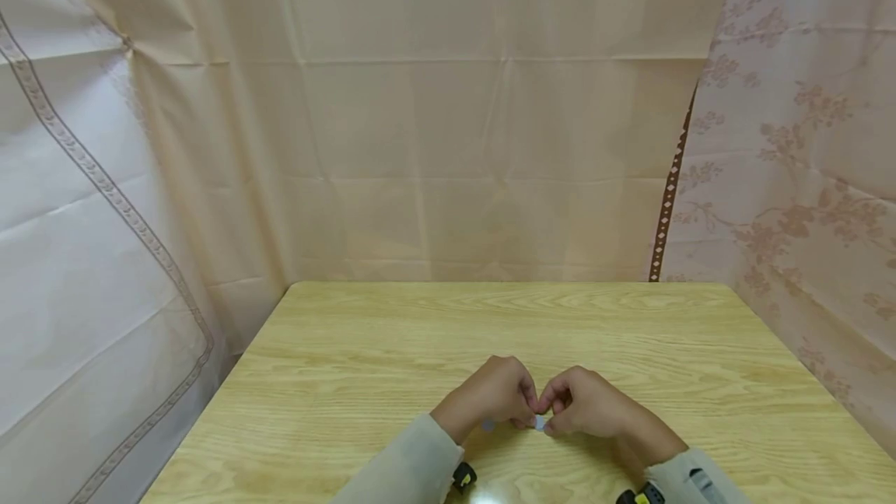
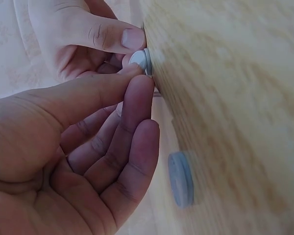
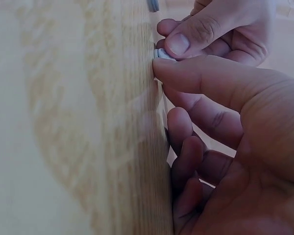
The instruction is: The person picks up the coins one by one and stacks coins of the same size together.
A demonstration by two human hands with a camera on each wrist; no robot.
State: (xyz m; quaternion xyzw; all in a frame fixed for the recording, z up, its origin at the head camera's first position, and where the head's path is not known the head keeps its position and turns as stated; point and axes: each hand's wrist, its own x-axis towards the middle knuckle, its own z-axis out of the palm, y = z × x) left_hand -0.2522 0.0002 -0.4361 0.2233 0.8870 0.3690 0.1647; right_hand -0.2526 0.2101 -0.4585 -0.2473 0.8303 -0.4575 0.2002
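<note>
Both hands meet low over the table around a small pale round disc (image 1: pixel 540 423). My left hand (image 1: pixel 498 390) pinches one side of it between thumb and index finger, its other fingers curled inward. From the opposite side my right hand (image 1: pixel 593 404) has its thumb and bent fingers on the same disc. In the left wrist view the disc (image 2: pixel 139 59) shows a whitish face and a layered rim close to the tabletop; fingertips cover much of it. A second, blue-grey disc (image 2: pixel 180 179) with a stepped rim lies on the table beside the left hand.
The wood-grain table (image 1: pixel 336 379) stretches out beyond and to both sides of the hands. A beige curtain (image 1: pixel 455 138) hangs along its back edge, with a white cloth (image 1: pixel 77 255) at left and a flowered one (image 1: pixel 805 177) at right.
</note>
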